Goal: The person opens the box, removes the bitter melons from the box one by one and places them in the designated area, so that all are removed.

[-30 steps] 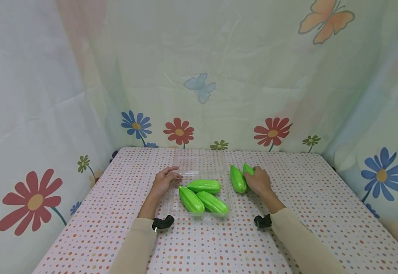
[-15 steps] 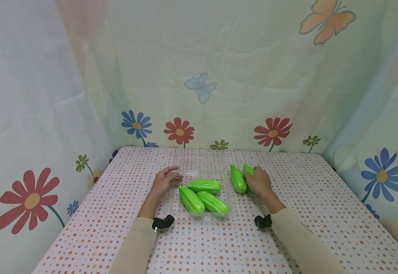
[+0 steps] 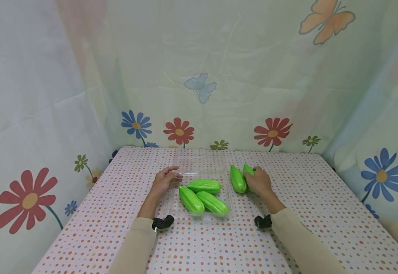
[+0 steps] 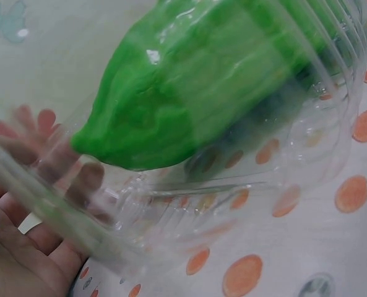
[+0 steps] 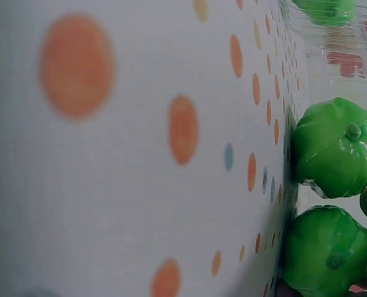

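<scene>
In the head view my left hand (image 3: 164, 180) holds the left side of a clear plastic clamshell box (image 3: 231, 203). Through the box wall, the left wrist view shows its fingers. Three bright green ridged gourds (image 3: 204, 186) lie inside, one of them a pointed gourd (image 4: 171, 93) close by the left hand. To the right of the box, my right hand (image 3: 260, 182) grips another green gourd (image 5: 325, 250) on the table, its fingers and thumb around the sides. Right beside that one rests a loose gourd (image 3: 238, 179), nearer the box.
The box's lid (image 3: 200, 161) lies folded back toward the far side. A dotted cloth (image 3: 199, 247) covers the table. Behind it hangs a flowered curtain (image 3: 151, 68), with more curtain along both sides.
</scene>
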Action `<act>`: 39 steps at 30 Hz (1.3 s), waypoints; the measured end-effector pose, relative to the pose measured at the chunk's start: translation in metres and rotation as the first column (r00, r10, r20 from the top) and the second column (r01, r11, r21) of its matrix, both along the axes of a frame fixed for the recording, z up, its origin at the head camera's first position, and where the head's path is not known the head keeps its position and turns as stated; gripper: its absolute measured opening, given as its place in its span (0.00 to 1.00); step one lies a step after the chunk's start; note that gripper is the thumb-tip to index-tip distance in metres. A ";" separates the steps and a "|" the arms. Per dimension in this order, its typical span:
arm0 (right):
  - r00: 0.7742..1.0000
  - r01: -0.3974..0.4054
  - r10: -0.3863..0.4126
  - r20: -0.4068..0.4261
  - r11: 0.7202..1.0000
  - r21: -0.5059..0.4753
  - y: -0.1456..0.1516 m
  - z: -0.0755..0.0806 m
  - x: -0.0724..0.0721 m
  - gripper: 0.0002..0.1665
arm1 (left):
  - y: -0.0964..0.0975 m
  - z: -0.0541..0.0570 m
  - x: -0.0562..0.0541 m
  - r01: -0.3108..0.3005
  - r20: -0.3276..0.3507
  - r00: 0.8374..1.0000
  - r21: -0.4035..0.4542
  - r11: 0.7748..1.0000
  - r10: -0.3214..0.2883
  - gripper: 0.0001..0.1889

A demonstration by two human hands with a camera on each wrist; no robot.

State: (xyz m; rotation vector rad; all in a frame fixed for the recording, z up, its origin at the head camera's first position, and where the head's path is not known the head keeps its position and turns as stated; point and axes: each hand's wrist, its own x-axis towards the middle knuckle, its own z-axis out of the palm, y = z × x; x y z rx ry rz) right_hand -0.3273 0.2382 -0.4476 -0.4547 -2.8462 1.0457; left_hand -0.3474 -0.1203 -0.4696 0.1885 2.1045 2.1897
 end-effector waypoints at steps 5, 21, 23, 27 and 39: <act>1.000 -0.016 0.017 -0.023 1.000 0.004 0.002 0.001 -0.002 0.41 | 0.000 0.001 -0.001 -0.015 -0.013 1.000 -0.009 1.000 0.015 0.21; 0.997 0.017 -0.013 -0.072 0.998 0.056 0.005 -0.001 0.006 0.42 | 0.001 -0.006 0.003 -0.017 -0.002 1.000 -0.010 1.000 0.017 0.22; 0.996 0.035 -0.029 -0.088 0.997 0.066 0.004 0.001 0.006 0.42 | 0.001 -0.005 0.002 -0.017 -0.012 1.000 -0.011 1.000 0.017 0.22; 0.992 0.065 -0.057 -0.113 0.995 0.069 0.002 0.001 0.004 0.41 | 0.001 -0.006 0.002 -0.011 -0.021 1.000 -0.006 1.000 0.011 0.22; 0.974 0.070 -0.059 -0.217 0.997 0.045 -0.009 0.009 0.004 0.40 | 0.000 -0.006 0.000 -0.007 -0.022 1.000 -0.013 1.000 0.007 0.22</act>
